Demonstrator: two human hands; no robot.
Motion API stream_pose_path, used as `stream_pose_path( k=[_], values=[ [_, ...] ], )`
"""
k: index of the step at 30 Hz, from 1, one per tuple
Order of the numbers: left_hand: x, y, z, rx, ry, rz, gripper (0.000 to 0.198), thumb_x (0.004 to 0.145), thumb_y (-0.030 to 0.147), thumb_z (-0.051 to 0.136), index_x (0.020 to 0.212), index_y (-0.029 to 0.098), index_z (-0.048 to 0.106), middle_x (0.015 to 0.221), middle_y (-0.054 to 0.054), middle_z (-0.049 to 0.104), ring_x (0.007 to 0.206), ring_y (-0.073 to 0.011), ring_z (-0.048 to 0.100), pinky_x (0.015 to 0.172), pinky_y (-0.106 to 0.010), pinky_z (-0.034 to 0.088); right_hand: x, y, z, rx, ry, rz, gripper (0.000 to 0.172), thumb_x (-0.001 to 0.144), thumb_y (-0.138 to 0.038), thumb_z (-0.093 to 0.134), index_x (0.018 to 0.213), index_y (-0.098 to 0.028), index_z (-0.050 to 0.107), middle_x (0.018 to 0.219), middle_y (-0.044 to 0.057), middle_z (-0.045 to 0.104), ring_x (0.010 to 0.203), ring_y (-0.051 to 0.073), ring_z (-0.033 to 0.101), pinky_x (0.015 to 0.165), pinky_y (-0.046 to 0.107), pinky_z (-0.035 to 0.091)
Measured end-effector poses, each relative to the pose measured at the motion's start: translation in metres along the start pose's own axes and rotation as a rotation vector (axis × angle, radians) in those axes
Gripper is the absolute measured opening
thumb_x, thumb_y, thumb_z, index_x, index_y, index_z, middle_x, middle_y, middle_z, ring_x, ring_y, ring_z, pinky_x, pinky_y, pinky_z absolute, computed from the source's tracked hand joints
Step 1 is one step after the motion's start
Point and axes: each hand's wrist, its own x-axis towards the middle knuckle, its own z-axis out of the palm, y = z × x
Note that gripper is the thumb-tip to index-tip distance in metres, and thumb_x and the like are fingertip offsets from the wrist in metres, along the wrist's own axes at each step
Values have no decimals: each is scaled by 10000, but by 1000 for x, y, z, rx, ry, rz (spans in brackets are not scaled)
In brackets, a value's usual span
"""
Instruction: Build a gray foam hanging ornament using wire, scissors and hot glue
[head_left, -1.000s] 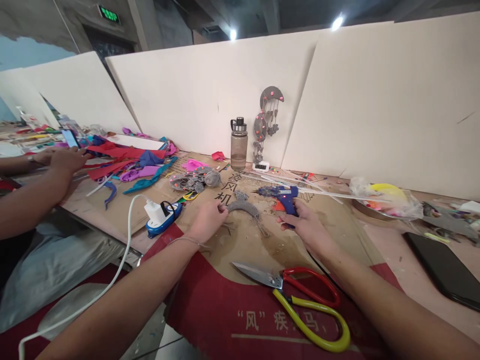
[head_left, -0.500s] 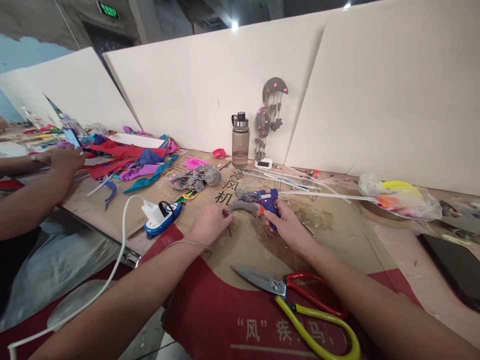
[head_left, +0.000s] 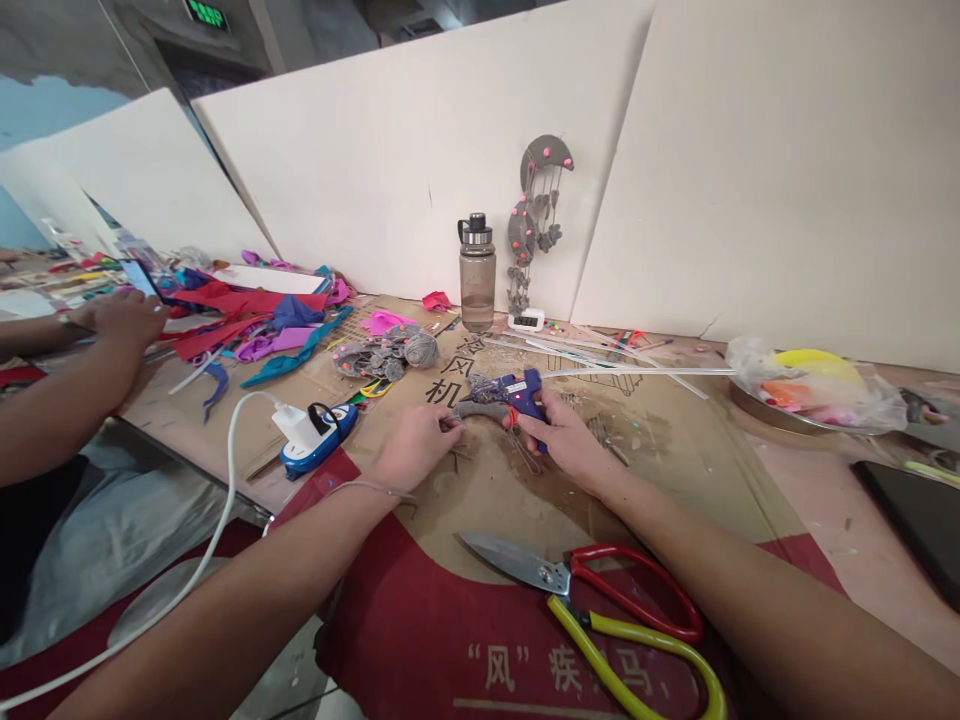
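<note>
My right hand (head_left: pixel 559 435) is wrapped round the handle of a blue hot glue gun (head_left: pixel 517 390), whose nozzle points left; a long white glue stick (head_left: pixel 637 371) runs out of its back. My left hand (head_left: pixel 420 440) pinches the left end of a grey curved piece (head_left: pixel 484 410), which looks wrapped in yarn. The nozzle is close to that end; whether they touch I cannot tell. Grey strands (head_left: pixel 525 455) hang below the piece. Nearer to me, scissors (head_left: pixel 555 578) with one red and one yellow handle lie open on the cardboard (head_left: pixel 675 500).
A water bottle (head_left: pixel 477 275) stands before the white board (head_left: pixel 360 150), beside a grey crescent hanging (head_left: pixel 547 160). A blue power strip (head_left: pixel 319 445), a ball of grey yarn (head_left: pixel 421 348), a bowl (head_left: pixel 780 412) and a phone (head_left: pixel 911 525) lie around. At left, another person's hand (head_left: pixel 131 325) is by coloured cloth (head_left: pixel 247 305).
The view has shifted slightly. Both hands keep their hold, and the glue gun's nozzle has come a little nearer to the left fingertips.
</note>
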Motion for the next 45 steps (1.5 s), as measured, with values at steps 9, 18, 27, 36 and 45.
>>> stream_pose_path(
  k=[9,18,27,36,45],
  values=[
    [1,0,0,40,20,-23,187,778,317,602,773,182,731,765,-39,722,704,-172,627,631,-257,405,3,3,1,-64,-12,33,255,773,-324,568,979,-195,489,853,9,676,471,64,454,457,216,382],
    [-2,5,-3,40,20,33,170,784,278,598,760,181,735,753,-33,724,684,-161,627,662,-248,433,5,5,3,-116,2,55,219,790,-294,543,979,-199,488,871,9,677,470,66,463,447,211,373],
    [-3,5,-4,51,9,69,176,800,270,594,783,178,744,771,-32,733,687,-155,633,689,-243,450,5,6,3,-165,24,32,229,801,-286,521,1009,-194,493,874,7,680,475,65,467,458,205,376],
    [-2,7,-5,74,1,51,171,799,274,594,764,181,733,744,-29,727,671,-153,629,663,-242,446,6,13,3,-120,27,-1,240,813,-314,513,1025,-203,486,884,2,669,485,69,461,469,211,387],
    [-1,3,-1,74,31,66,195,798,309,570,736,198,718,726,-26,719,660,-159,628,651,-248,446,1,-1,7,-251,73,89,126,828,-225,495,950,-195,491,776,-13,655,470,73,471,464,213,379]
  ],
)
